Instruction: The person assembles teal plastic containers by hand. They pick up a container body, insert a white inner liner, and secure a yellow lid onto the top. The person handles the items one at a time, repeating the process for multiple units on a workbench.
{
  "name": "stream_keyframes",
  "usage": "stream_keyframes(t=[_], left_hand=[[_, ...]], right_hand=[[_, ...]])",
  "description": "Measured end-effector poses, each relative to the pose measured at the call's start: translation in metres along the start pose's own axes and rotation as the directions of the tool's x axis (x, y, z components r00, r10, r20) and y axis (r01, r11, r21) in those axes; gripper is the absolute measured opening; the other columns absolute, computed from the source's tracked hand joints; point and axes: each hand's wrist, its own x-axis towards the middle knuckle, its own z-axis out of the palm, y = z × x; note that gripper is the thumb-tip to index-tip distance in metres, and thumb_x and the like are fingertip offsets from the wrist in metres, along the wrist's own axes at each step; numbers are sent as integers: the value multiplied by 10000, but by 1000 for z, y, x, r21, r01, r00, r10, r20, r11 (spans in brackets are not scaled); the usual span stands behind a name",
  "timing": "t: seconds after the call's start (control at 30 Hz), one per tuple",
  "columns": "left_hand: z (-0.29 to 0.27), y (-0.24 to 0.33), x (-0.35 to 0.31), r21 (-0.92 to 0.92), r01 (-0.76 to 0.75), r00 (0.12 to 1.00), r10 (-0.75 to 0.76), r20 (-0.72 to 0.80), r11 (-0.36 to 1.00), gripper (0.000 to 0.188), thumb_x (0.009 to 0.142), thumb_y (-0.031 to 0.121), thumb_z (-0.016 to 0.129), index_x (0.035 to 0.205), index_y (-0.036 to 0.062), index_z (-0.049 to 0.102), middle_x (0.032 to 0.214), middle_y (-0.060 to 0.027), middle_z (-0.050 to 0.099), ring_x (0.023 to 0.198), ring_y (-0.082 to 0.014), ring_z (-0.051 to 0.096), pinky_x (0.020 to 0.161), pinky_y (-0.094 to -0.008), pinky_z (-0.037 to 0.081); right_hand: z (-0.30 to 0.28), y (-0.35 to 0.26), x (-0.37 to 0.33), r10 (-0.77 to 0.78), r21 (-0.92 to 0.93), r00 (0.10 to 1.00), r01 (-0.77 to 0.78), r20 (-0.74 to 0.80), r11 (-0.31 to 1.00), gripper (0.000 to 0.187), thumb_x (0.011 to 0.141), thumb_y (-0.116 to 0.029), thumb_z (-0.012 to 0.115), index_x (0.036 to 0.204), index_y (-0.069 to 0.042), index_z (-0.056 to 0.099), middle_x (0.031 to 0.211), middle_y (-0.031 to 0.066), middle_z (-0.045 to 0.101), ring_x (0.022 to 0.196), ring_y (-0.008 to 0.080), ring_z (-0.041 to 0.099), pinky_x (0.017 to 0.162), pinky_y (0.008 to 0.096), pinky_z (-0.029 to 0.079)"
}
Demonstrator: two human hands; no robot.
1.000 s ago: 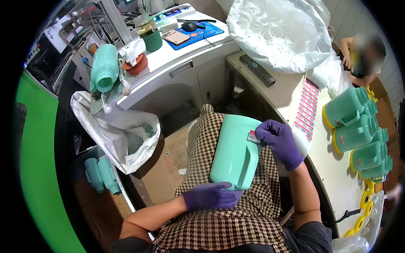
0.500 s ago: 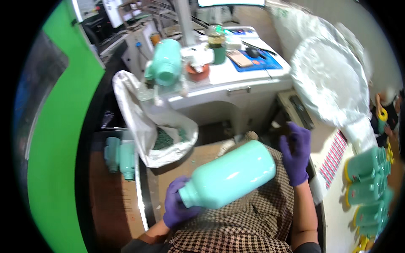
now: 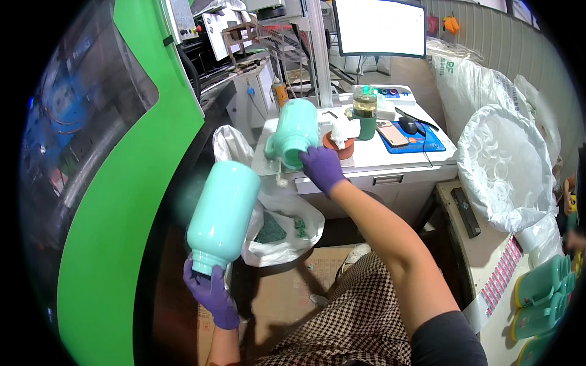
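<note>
My left hand (image 3: 213, 299), in a purple glove, grips a glossy mint-green plastic bottle (image 3: 224, 210) by its neck. The bottle is tilted, its broad base up and its neck down. Stretched forward over the desk, my right hand (image 3: 323, 169), gloved the same way, has its fingers on the mouth rim of a second mint-green bottle (image 3: 298, 127). That one lies on the desk's left end with its opening toward me. Part of its rim is hidden by my fingers. Below, between the two bottles, stands an open white sack (image 3: 287, 250) with green scraps inside.
A green machine panel (image 3: 116, 244) rises along my left. On the white desk (image 3: 366, 168) are a red-brown pot (image 3: 339, 146), a drink bottle (image 3: 365, 113), a phone (image 3: 392, 133) and a mouse (image 3: 407, 125). At right are a big lined sack (image 3: 503, 171) and several green containers (image 3: 540, 287).
My left hand has carried its bottle leftward and tipped it more upright, base up. My right hand has moved from beside my lap to the bottle on the desk. The view has shifted left.
</note>
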Motion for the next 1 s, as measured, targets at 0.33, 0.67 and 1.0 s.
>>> stream_keyframes(t=[0.33, 0.67, 1.0], left_hand=[[139, -86, 90, 291, -654, 745, 526, 410, 699, 635, 764, 146, 855, 1300, 80, 523, 1444, -187, 466, 1344, -375, 461, 1110, -454, 390], [269, -158, 121, 412, -633, 763, 440, 473, 655, 636, 783, 210, 811, 1321, 122, 482, 1471, -209, 372, 1373, -453, 348, 1113, -519, 372], [245, 2, 3, -135, -287, 518, 273, 811, 948, 890, 814, 345, 808, 1519, 32, 363, 1554, -219, 352, 1434, -349, 364, 1179, -488, 292]], right_hand=[[-274, -46, -397, 421, 542, 896, -287, -139, 790, 316, 763, -249, 794, 947, -12, 694, 961, 168, 685, 878, 320, 652, 826, 457, 522], [-317, -62, -500, 635, 550, 771, -508, -55, 663, 329, 743, -255, 840, 943, -31, 705, 959, 115, 702, 958, 295, 658, 915, 457, 502], [-333, -59, -361, 329, 394, 943, -285, -47, 874, 450, 650, -338, 897, 1011, -123, 738, 923, 128, 724, 734, 294, 665, 656, 388, 515]])
